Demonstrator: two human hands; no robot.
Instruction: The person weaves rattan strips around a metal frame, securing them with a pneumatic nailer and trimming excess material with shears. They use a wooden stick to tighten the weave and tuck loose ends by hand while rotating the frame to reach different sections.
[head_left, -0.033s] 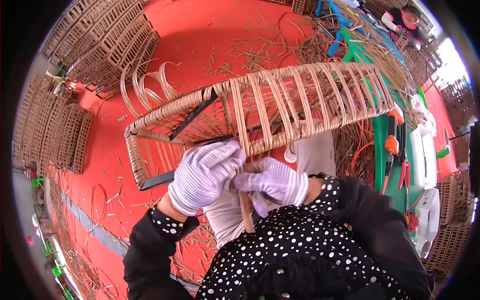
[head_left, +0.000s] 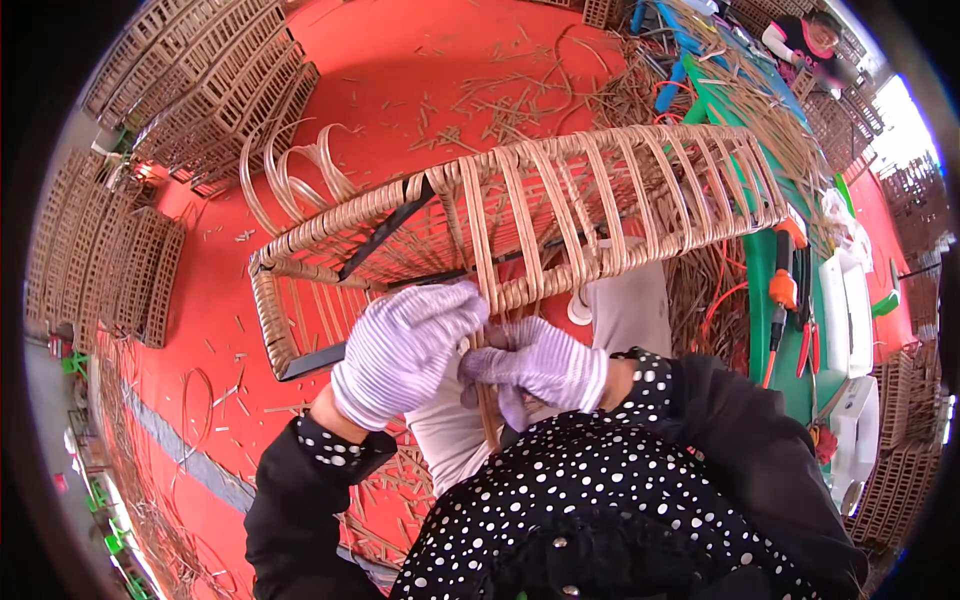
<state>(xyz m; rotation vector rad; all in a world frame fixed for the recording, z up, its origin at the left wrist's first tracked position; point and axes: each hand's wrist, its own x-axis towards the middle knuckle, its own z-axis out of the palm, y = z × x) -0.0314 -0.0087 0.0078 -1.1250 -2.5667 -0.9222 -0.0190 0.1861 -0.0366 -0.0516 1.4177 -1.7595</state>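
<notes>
While the long wicker frame (head_left: 520, 215) stretches crosswise from lower left to upper right above the red floor (head_left: 400, 60), both gloved hands close on its near edge, left hand (head_left: 400, 350) just left of right hand (head_left: 535, 365), gripping a cane strip (head_left: 488, 415).

The wicker frame (head_left: 520, 215) lay across the person's lap, both hands at its near edge: left hand (head_left: 400, 350) beside right hand (head_left: 535, 362). Stacked panels (head_left: 150, 170) sat far left on the floor (head_left: 400, 60); tools (head_left: 790, 290) lay right.
</notes>
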